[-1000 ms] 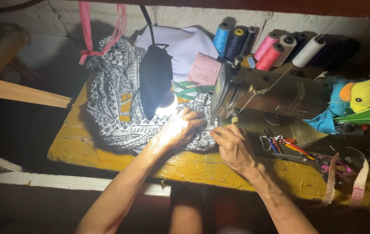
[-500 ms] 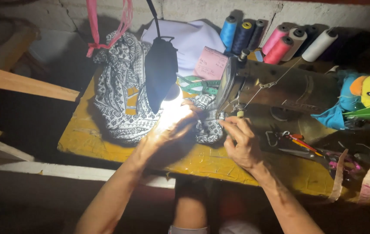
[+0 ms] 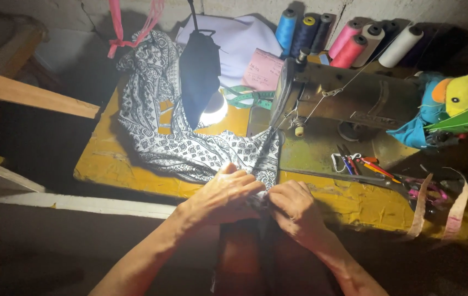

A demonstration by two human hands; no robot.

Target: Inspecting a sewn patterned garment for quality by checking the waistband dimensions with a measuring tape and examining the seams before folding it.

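Note:
A black-and-white patterned cloth (image 3: 173, 137) lies spread over the yellow table (image 3: 108, 164) and runs toward the sewing machine (image 3: 354, 98). Both hands meet at the table's front edge and pinch the cloth's near end between them. My left hand (image 3: 226, 194) closes over the cloth from the left. My right hand (image 3: 294, 208) grips the same end from the right, fingers curled. The cloth's tip is hidden between the fingers. The machine's needle area (image 3: 298, 129) sits just behind the hands.
A dark-shaded lamp (image 3: 201, 82) glows over the cloth. Several thread spools (image 3: 349, 41) line the back wall. Scissors and small tools (image 3: 365, 164) lie right of the machine, with a measuring tape (image 3: 437, 208), a pink note (image 3: 261, 68) and a colourful stuffed toy (image 3: 453, 104).
Both hands have pulled back from beside the machine's needle to the table's front edge, drawing the cloth's end with them. The view has also shifted.

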